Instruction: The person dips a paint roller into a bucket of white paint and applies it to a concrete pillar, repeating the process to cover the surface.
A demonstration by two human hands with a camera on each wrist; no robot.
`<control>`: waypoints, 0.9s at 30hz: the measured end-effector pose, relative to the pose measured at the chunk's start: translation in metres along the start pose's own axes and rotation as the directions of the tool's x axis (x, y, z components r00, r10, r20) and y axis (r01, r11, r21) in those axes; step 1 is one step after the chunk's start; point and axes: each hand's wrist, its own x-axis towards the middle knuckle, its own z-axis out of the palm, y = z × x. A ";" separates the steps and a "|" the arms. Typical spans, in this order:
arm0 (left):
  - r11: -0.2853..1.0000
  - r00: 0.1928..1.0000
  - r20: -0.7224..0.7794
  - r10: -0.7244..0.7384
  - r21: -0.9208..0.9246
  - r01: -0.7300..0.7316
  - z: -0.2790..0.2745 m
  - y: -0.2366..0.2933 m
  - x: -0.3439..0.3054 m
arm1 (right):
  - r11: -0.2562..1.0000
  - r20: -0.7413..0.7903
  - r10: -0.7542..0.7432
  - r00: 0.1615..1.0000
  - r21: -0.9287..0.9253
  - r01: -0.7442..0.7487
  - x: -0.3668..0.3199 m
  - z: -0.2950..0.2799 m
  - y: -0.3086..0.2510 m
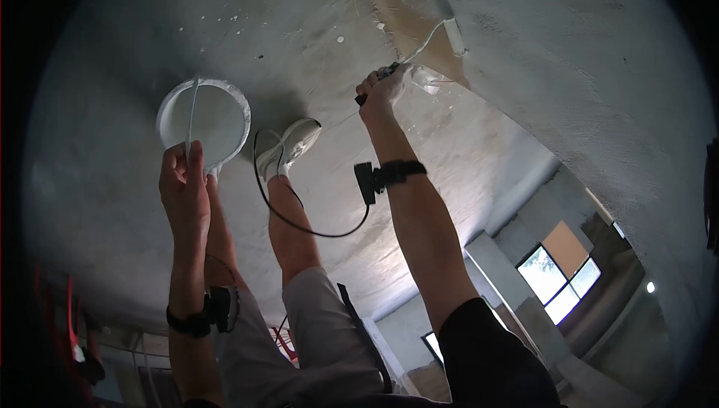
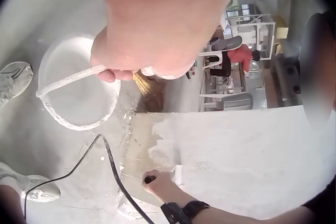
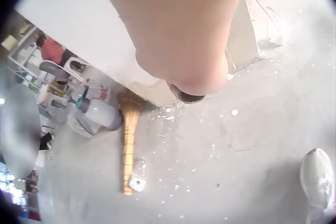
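Observation:
My left hand (image 1: 185, 183) grips the thin, white-crusted handle (image 2: 71, 80) of a white bucket (image 2: 79, 127). That handle slants from my fingers to the far rim; its other end is hidden by the hand. Out to the right, my right hand (image 1: 386, 90) holds a small paint roller by its dark grip (image 3: 190, 97). From there a bent, white-coated wire frame (image 1: 427, 41) leads to the white roller sleeve (image 1: 454, 37), which overlaps the lower wall (image 1: 539, 56) near a brownish bare strip (image 1: 401, 11).
My shoes (image 1: 299, 138) stand beside the bucket, and a black cable (image 1: 299, 227) loops from my right wrist. Against the wall corner lies a straw broom (image 3: 129, 145), with a plastic bottle (image 3: 138, 182) and a large jug (image 3: 102, 115) nearby. A person in red (image 3: 51, 50) sits far off.

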 end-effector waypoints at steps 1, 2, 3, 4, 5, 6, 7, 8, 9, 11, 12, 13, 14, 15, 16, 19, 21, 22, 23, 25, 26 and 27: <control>1.000 1.000 0.016 0.006 -0.001 -0.006 -0.002 -0.003 0.002 | 1.000 -0.004 0.013 1.000 0.001 -0.013 0.006 0.002 0.006; 1.000 0.999 0.032 0.012 -0.003 -0.012 -0.004 -0.005 0.003 | 1.000 -0.017 -0.002 1.000 -0.016 0.002 0.011 0.002 0.011; 1.000 0.999 0.032 0.007 0.006 -0.007 -0.005 -0.005 0.004 | 0.999 -0.030 -0.021 0.999 -0.035 0.020 0.009 0.001 0.010; 1.000 0.999 0.018 0.029 -0.002 -0.029 -0.004 -0.006 0.005 | 1.000 -0.006 -0.011 1.000 -0.024 0.010 0.008 -0.002 0.007; 0.998 0.999 0.005 0.053 -0.014 -0.053 -0.002 -0.006 0.004 | 1.000 -0.009 -0.012 1.000 -0.027 0.012 0.004 -0.008 0.001; 0.998 0.999 0.006 0.053 -0.019 -0.053 0.000 -0.008 0.005 | 1.000 0.008 -0.021 1.000 0.014 0.021 -0.011 -0.013 -0.009; 0.998 0.998 -0.009 0.055 -0.006 -0.055 0.000 -0.010 0.006 | 0.998 0.027 -0.033 0.999 0.055 0.031 -0.028 -0.018 -0.019; 0.998 0.998 -0.025 0.059 0.006 -0.059 0.001 -0.010 0.006 | 0.992 0.049 -0.076 0.996 0.102 0.071 -0.045 -0.027 -0.028; 0.998 0.998 -0.025 0.062 -0.003 -0.062 0.002 -0.009 0.007 | 0.988 0.030 -0.102 0.994 0.118 0.098 -0.060 -0.035 -0.039; 0.997 0.996 -0.048 0.072 -0.005 -0.073 0.004 -0.006 0.005 | 0.974 0.172 -0.204 0.964 0.137 0.182 -0.073 -0.068 -0.053; 0.997 0.996 -0.045 0.076 -0.008 -0.076 0.004 -0.005 0.005 | 0.971 0.156 -0.226 0.962 0.117 0.209 -0.084 -0.074 -0.057; 0.998 0.997 -0.040 0.061 -0.022 -0.062 0.003 -0.005 0.005 | 0.967 0.138 -0.249 0.959 0.097 0.237 -0.090 -0.078 -0.059; 0.998 0.998 -0.036 0.048 -0.033 -0.049 0.004 -0.004 0.005 | 0.965 0.136 -0.255 0.957 0.102 0.242 -0.088 -0.079 -0.059; 0.998 0.998 -0.030 0.054 -0.032 -0.055 0.004 -0.003 0.003 | 0.974 0.133 -0.213 0.968 0.108 0.200 -0.082 -0.078 -0.056; 0.998 0.998 -0.040 0.054 -0.030 -0.056 0.005 -0.002 0.002 | 0.981 0.127 -0.168 0.977 0.119 0.153 -0.074 -0.078 -0.052; 0.998 0.997 -0.045 0.060 -0.019 -0.061 0.000 0.000 0.001 | 0.990 0.187 -0.104 0.977 0.109 0.085 -0.033 -0.061 -0.024; 0.996 0.996 -0.024 0.082 -0.019 -0.083 -0.005 -0.005 0.004 | 0.992 0.182 -0.017 0.983 0.125 -0.006 0.007 -0.047 -0.001; 0.996 0.996 -0.027 0.088 -0.002 -0.088 -0.005 0.000 0.004 | 0.993 0.181 0.060 0.982 0.090 -0.077 0.024 -0.041 0.005; 0.996 0.996 -0.030 0.086 0.011 -0.086 -0.004 0.007 0.000 | 0.989 0.182 0.065 0.981 0.119 -0.088 0.035 -0.036 0.005; 0.993 0.994 -0.017 0.109 0.054 -0.108 -0.004 0.020 -0.005 | 0.992 0.183 0.125 0.975 -0.019 -0.123 0.043 -0.033 0.003; 0.992 0.992 0.022 0.123 0.028 -0.123 -0.005 0.022 -0.005 | 0.988 0.178 0.155 0.972 -0.047 -0.149 0.041 -0.035 0.001; 0.990 0.989 0.061 0.138 -0.001 -0.138 -0.006 0.023 -0.005 | 0.983 0.256 0.179 0.950 -0.074 -0.166 0.037 -0.043 -0.003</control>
